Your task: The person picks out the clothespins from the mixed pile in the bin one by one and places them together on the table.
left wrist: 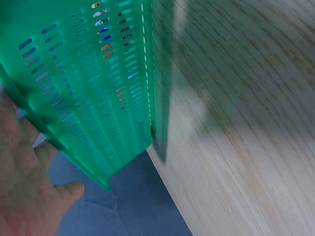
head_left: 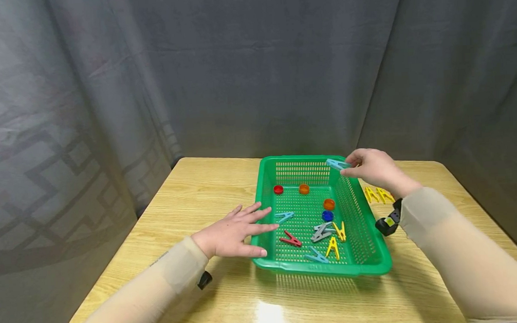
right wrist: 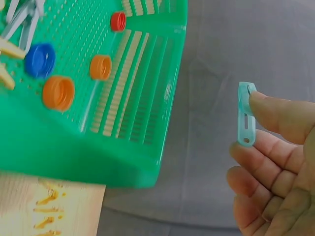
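My right hand (head_left: 375, 169) pinches a light blue clothespin (right wrist: 246, 115) between thumb and fingers, above the far right corner of a green plastic basket (head_left: 317, 269). With fingers spread, my left hand (head_left: 238, 231) is at the basket's left rim, its fingertips reaching over the edge in the head view. Inside the basket lie a red clothespin (head_left: 291, 239), a grey clothespin (head_left: 320, 233), and several blue and yellow ones. Toward the back are a red bottle cap (head_left: 278, 189), orange caps (head_left: 304, 189) and a blue cap (head_left: 327, 216).
Yellow clothespins (head_left: 377, 194) lie on the wooden table (head_left: 207, 183) just right of the basket, partly behind my right wrist. A grey curtain (head_left: 263, 83) hangs behind the table and along its sides.
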Action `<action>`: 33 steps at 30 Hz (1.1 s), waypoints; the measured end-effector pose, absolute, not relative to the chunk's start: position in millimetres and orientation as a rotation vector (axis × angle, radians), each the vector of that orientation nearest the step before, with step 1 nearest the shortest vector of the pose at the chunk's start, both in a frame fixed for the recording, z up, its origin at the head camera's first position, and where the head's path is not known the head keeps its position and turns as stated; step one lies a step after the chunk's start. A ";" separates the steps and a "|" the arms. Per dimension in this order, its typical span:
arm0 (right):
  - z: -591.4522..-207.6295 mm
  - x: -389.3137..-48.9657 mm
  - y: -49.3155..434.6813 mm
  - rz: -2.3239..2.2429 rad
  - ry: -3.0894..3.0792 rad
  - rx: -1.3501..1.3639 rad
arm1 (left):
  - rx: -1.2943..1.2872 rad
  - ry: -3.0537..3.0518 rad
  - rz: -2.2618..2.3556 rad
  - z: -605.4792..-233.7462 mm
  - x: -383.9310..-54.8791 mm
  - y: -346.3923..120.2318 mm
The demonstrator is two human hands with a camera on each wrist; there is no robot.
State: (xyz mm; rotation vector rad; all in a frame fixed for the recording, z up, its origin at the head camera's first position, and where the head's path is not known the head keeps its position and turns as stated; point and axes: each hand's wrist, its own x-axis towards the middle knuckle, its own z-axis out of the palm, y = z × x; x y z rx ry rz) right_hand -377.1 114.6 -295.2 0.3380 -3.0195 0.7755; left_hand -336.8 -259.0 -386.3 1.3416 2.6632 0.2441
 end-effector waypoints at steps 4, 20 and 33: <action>-297.2 -376.7 129.9 0.766 -3.004 0.282 | 1.329 2.658 0.254 -386.1 -336.1 -258.6; -318.0 -376.1 186.2 0.829 -2.963 0.057 | 1.345 2.650 0.265 -385.5 -335.4 -256.5; -349.7 -377.6 224.4 0.815 -2.975 -0.169 | 1.343 2.659 0.267 -385.8 -335.3 -258.4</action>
